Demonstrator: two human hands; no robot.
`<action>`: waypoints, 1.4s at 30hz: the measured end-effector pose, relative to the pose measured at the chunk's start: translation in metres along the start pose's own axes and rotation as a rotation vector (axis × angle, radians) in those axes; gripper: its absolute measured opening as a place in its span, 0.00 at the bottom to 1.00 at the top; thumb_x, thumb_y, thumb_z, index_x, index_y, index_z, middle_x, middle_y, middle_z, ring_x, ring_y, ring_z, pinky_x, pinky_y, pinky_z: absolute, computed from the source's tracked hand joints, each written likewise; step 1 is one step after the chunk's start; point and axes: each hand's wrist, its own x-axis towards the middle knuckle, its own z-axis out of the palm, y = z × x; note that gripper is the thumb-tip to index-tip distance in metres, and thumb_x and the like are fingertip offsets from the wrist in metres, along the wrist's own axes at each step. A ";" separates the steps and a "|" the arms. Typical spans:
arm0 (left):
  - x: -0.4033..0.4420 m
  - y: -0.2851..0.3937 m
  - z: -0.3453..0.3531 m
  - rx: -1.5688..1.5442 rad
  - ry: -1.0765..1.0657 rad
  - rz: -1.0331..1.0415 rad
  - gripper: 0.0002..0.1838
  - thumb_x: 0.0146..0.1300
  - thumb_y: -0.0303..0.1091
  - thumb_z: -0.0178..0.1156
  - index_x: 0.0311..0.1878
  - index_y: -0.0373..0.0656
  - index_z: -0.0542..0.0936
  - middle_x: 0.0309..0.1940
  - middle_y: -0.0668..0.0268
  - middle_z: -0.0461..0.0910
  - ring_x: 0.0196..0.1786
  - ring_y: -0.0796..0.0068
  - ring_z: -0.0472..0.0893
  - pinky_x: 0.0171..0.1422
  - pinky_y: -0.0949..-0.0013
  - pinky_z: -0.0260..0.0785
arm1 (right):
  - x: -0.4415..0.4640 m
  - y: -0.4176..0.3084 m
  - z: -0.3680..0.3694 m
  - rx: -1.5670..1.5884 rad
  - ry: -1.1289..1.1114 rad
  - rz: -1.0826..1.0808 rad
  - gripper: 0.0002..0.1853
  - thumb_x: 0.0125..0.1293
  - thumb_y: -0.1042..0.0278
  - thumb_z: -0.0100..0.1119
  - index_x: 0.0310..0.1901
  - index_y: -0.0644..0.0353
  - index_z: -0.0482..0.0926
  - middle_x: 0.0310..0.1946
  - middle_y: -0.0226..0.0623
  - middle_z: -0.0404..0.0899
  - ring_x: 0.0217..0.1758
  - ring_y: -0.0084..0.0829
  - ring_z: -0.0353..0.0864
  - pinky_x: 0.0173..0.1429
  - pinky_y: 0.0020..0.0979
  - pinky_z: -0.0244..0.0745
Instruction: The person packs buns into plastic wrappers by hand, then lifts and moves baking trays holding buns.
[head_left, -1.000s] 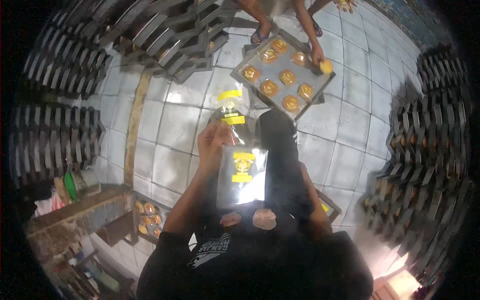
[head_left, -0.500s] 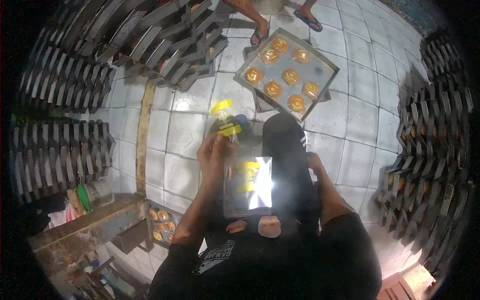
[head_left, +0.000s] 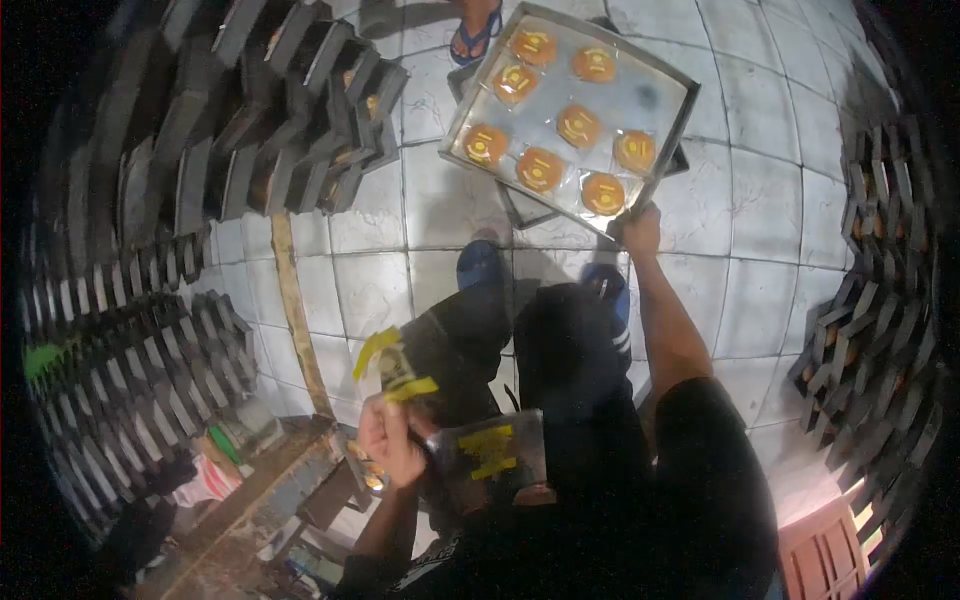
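My left hand point(head_left: 390, 440) is closed, pinching a clear plastic bag point(head_left: 397, 372) with yellow print by its lower end. More clear plastic with yellow print point(head_left: 485, 455) lies at my lap, close to that hand. Ahead of me is a square metal baking tray point(head_left: 690, 100) holding several round, wrapped buns point(head_left: 578, 126) with yellow labels. My right hand point(head_left: 640, 230) is stretched forward and grips the tray's near corner. The fingers are partly hidden by the rim.
Another tray point(head_left: 530, 206) pokes out from below this one. Tall stacks of dark trays stand at left point(head_left: 250, 130) and right point(head_left: 870, 250). A co-worker's sandalled foot point(head_left: 475, 35) is behind the tray. A worn wooden bench point(head_left: 240, 495) is at lower left.
My right hand has moved from beside my knee forward to the tray's corner. My left hand has drawn back towards me with the bag. The view has shifted, and my feet now show.
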 end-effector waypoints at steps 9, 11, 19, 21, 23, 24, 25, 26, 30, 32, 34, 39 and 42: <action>0.008 -0.012 0.010 0.120 0.128 0.067 0.10 0.75 0.34 0.56 0.43 0.34 0.77 0.19 0.64 0.77 0.17 0.80 0.73 0.26 0.77 0.65 | 0.002 -0.034 -0.035 0.040 -0.228 -0.048 0.24 0.70 0.55 0.58 0.63 0.59 0.74 0.55 0.55 0.77 0.57 0.59 0.78 0.60 0.52 0.73; 0.007 -0.011 0.005 0.162 0.110 0.045 0.13 0.74 0.37 0.56 0.44 0.34 0.77 0.20 0.63 0.78 0.20 0.78 0.75 0.28 0.77 0.67 | 0.025 -0.019 -0.032 0.116 -0.205 -0.073 0.24 0.72 0.49 0.57 0.57 0.63 0.79 0.49 0.56 0.81 0.55 0.55 0.81 0.58 0.48 0.75; -0.015 -0.039 -0.047 0.487 0.258 -0.017 0.14 0.72 0.38 0.55 0.45 0.32 0.77 0.32 0.59 0.83 0.31 0.77 0.80 0.36 0.77 0.72 | 0.198 0.023 -0.020 -0.147 -0.154 -0.206 0.26 0.68 0.52 0.62 0.60 0.61 0.79 0.56 0.52 0.82 0.62 0.51 0.81 0.64 0.43 0.75; -0.021 -0.040 -0.059 0.438 0.294 -0.076 0.15 0.72 0.36 0.56 0.48 0.30 0.77 0.36 0.58 0.83 0.37 0.76 0.81 0.40 0.77 0.74 | 0.205 0.021 -0.010 -0.134 -0.184 -0.330 0.35 0.62 0.48 0.67 0.67 0.60 0.73 0.61 0.53 0.80 0.67 0.50 0.77 0.69 0.42 0.73; -0.018 -0.034 -0.031 0.302 0.409 0.005 0.15 0.73 0.34 0.57 0.52 0.29 0.78 0.39 0.56 0.83 0.45 0.74 0.82 0.45 0.76 0.76 | 0.207 0.018 -0.014 -0.320 -0.255 -0.290 0.42 0.57 0.46 0.72 0.69 0.60 0.71 0.61 0.56 0.79 0.69 0.49 0.76 0.71 0.41 0.72; -0.016 -0.044 -0.046 0.298 0.414 0.009 0.15 0.73 0.34 0.57 0.52 0.29 0.78 0.39 0.56 0.83 0.45 0.74 0.82 0.45 0.76 0.76 | 0.208 0.016 -0.018 -0.407 -0.286 -0.279 0.41 0.57 0.47 0.72 0.69 0.61 0.71 0.61 0.56 0.79 0.68 0.50 0.76 0.70 0.42 0.72; -0.013 -0.062 -0.072 0.277 0.413 0.128 0.15 0.76 0.35 0.54 0.54 0.30 0.76 0.41 0.55 0.83 0.39 0.73 0.83 0.41 0.76 0.78 | 0.210 0.017 -0.022 -0.494 -0.319 -0.272 0.41 0.57 0.47 0.72 0.68 0.61 0.72 0.60 0.57 0.80 0.68 0.50 0.77 0.70 0.42 0.73; -0.011 -0.060 -0.068 0.257 0.415 0.187 0.15 0.77 0.35 0.53 0.55 0.30 0.75 0.41 0.54 0.84 0.36 0.73 0.83 0.39 0.75 0.78 | 0.199 0.005 -0.037 -0.461 -0.208 -0.108 0.36 0.59 0.50 0.71 0.65 0.61 0.73 0.58 0.56 0.81 0.64 0.50 0.80 0.66 0.44 0.76; -0.005 -0.014 -0.011 0.036 0.114 -0.008 0.13 0.75 0.34 0.54 0.48 0.30 0.77 0.35 0.54 0.83 0.32 0.74 0.80 0.35 0.75 0.73 | 0.170 0.025 -0.071 -0.188 0.048 -0.007 0.28 0.61 0.52 0.71 0.55 0.63 0.77 0.50 0.55 0.84 0.51 0.48 0.85 0.54 0.43 0.80; -0.004 -0.020 -0.013 -0.075 0.001 0.025 0.13 0.76 0.35 0.53 0.46 0.31 0.76 0.31 0.56 0.83 0.26 0.75 0.78 0.32 0.75 0.71 | 0.134 0.023 -0.090 0.121 0.215 -0.073 0.26 0.63 0.58 0.72 0.55 0.70 0.77 0.46 0.47 0.85 0.49 0.39 0.85 0.53 0.38 0.79; 0.001 -0.013 0.007 -0.087 0.114 0.071 0.13 0.77 0.35 0.53 0.45 0.31 0.77 0.28 0.56 0.82 0.25 0.75 0.77 0.30 0.75 0.70 | 0.051 -0.056 -0.151 0.668 -0.035 0.001 0.31 0.65 0.60 0.72 0.61 0.72 0.73 0.51 0.45 0.82 0.57 0.34 0.81 0.62 0.36 0.76; 0.005 -0.019 -0.004 0.383 0.057 0.340 0.18 0.79 0.40 0.47 0.41 0.35 0.80 0.28 0.66 0.76 0.31 0.77 0.76 0.32 0.73 0.67 | -0.097 -0.143 -0.205 1.479 -0.502 0.101 0.29 0.71 0.65 0.64 0.70 0.60 0.66 0.68 0.42 0.72 0.70 0.42 0.74 0.72 0.55 0.73; -0.003 0.035 0.002 0.153 -0.017 0.030 0.21 0.79 0.42 0.47 0.36 0.36 0.80 0.29 0.66 0.77 0.32 0.74 0.78 0.35 0.69 0.69 | -0.159 -0.230 -0.231 1.446 -0.643 -0.025 0.30 0.68 0.64 0.68 0.68 0.63 0.70 0.64 0.43 0.76 0.65 0.37 0.79 0.67 0.44 0.78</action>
